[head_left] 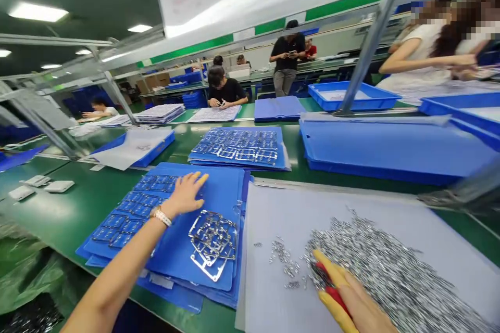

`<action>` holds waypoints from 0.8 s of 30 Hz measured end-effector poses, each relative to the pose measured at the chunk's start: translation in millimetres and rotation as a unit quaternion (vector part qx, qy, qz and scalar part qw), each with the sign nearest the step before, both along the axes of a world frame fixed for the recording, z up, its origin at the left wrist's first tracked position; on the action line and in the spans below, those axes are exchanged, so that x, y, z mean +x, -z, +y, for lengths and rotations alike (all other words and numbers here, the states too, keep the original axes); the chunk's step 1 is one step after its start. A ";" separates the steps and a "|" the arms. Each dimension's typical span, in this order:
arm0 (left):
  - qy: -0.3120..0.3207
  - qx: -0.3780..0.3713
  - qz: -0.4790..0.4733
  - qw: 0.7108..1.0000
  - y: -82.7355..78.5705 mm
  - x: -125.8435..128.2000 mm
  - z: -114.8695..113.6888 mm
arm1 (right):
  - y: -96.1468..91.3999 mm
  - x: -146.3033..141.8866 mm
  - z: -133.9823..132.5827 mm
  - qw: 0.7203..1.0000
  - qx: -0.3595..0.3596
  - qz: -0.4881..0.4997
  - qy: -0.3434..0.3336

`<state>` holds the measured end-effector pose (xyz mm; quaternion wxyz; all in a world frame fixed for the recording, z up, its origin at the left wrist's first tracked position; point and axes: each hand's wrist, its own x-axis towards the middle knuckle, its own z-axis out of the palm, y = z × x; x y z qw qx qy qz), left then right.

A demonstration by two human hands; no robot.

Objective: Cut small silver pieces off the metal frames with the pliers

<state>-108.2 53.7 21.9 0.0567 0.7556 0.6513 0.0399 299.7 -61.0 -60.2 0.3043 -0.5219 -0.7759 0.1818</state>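
Note:
My left hand (186, 195), with yellow finger covers and a white band at the wrist, is spread over a blue sheet (216, 179). Its fingers are apart with nothing in them, beside rows of flat metal frames (130, 210). Nearer to me on that sheet lies a loose heap of similar metal frames (214, 239). My right hand (357, 296), also in yellow finger covers, is closed round red-handled pliers (333, 291). The tips of the pliers are hard to make out. Beneath them is a white sheet (273, 208) bearing a large pile of small metal pieces (383, 255).
Behind the sheets are another stack with metal frames (238, 143) and a big blue tray (386, 148). A paper-lined blue tray (156, 143) stands at the left, near several white blocks (58, 186). A slanted metal post (367, 52) rises beyond. Several people work further back.

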 end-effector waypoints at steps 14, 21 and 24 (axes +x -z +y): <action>-0.013 -0.004 -0.448 0.894 -11.9 1.1 14.8 | -19.8 9.8 -15.0 0.976 -0.191 0.080 0.071; 0.011 -0.219 -0.847 0.485 -9.2 146.8 -68.8 | -29.7 -9.2 -2.0 0.997 -0.032 0.031 0.058; -0.038 -0.328 -0.860 0.390 13.4 196.7 -76.2 | -33.9 -13.1 -3.5 0.993 0.094 -0.008 0.066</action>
